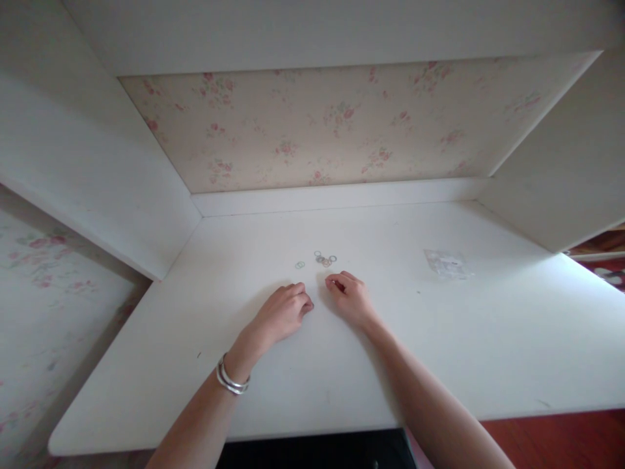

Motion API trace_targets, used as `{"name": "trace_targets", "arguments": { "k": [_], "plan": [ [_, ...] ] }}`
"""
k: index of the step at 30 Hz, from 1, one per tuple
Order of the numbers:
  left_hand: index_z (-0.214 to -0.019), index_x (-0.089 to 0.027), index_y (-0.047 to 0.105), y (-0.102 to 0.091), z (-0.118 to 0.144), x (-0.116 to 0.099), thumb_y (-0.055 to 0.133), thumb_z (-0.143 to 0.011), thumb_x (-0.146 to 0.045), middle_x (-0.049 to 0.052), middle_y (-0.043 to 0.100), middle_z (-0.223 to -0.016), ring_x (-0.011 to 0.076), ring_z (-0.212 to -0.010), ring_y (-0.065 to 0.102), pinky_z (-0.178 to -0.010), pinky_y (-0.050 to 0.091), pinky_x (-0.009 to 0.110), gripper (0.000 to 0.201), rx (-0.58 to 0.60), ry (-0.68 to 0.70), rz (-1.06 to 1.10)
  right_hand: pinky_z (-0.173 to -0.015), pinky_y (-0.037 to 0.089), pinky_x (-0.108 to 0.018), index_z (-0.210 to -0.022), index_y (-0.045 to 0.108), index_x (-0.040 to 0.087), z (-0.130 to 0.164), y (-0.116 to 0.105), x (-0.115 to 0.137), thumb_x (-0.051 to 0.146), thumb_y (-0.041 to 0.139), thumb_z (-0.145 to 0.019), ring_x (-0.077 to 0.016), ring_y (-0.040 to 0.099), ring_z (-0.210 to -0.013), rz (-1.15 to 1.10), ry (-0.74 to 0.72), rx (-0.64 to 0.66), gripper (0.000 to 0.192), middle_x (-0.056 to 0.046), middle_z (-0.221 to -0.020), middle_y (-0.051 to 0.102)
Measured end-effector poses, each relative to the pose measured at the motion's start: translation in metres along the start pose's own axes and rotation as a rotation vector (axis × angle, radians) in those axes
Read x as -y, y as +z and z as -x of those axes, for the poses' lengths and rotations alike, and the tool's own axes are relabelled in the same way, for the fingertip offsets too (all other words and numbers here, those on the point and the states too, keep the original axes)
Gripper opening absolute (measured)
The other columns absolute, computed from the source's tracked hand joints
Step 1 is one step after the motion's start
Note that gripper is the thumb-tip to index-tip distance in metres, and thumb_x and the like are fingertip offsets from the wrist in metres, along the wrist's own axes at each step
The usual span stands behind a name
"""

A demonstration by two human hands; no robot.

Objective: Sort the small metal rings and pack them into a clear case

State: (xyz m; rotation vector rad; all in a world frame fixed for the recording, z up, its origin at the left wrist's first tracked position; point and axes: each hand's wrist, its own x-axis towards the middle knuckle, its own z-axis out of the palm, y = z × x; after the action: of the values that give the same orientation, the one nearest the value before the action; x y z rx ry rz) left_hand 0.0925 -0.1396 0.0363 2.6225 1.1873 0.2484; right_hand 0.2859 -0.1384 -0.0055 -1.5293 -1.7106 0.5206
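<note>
The rings (325, 259) lie on the desk (488, 339) at twelve o'clock from the right hand (349, 296), just beyond its curled, seemingly empty fingertips; the left hand (286, 312), loosely closed, sits farther off.

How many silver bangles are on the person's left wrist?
2, as far as shows: two thin silver metal bangles sit side by side on the wrist of the left hand, which rests on the white desk. Their undersides are hidden.
</note>
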Motion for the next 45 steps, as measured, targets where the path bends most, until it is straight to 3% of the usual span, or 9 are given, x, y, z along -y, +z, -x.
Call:
{"name": "trace_targets", "arguments": {
  "k": [14,24,40,45],
  "plan": [
    [-0.094,-0.023,0.070,-0.0018,0.0014,0.0060,0.043,-0.085,-0.011,0.003,0.062,-0.087,0.0153,-0.085,0.058,-0.080,0.043,0.026,0.031,0.012,-0.010,0.099,-0.058,0.035,-0.023,-0.085,0.068,0.021,-0.0001,-0.0010,0.0003,0.031,0.048,-0.086,-0.0103,0.049,-0.060,0.010,-0.010,0.007,0.022,0.000,-0.072,0.058],
    [-0.080,-0.022,0.070,-0.0081,0.0003,-0.0004,0.047,-0.089,-0.026,0.003,0.059,-0.077,0.0163,-0.077,0.056,-0.077,0.041,0.029,0.025,0.011,-0.013,0.007,-0.059,0.037,-0.023,-0.085,0.068,0.021,-0.0002,-0.0010,0.0019,0.032,0.047,-0.086,-0.0108,0.051,-0.061,0.021,-0.008,0.018,0.024,-0.001,-0.074,0.059],
    [-0.081,-0.022,0.070,-0.0039,0.0019,0.0021,0.047,-0.088,-0.018,0.003,0.060,-0.080,0.0163,-0.079,0.056,-0.077,0.040,0.029,0.024,0.024,0.015,-0.019,-0.058,0.035,-0.023,-0.084,0.068,0.022,-0.0009,-0.0001,0.0015,0.032,0.048,-0.086,-0.0105,0.050,-0.060,0.034,-0.009,0.023,0.023,0.000,-0.072,0.058],
    [-0.083,-0.022,0.070,-0.0070,0.0034,0.0009,0.046,-0.088,-0.021,0.003,0.060,-0.078,0.0147,-0.076,0.057,-0.076,0.041,0.027,0.025,0.020,-0.009,0.078,-0.058,0.036,-0.023,-0.086,0.068,0.022,0.0002,0.0012,0.0006,0.031,0.047,-0.086,-0.0109,0.051,-0.060,0.049,-0.016,0.019,0.023,0.000,-0.073,0.059]
  ]
}}
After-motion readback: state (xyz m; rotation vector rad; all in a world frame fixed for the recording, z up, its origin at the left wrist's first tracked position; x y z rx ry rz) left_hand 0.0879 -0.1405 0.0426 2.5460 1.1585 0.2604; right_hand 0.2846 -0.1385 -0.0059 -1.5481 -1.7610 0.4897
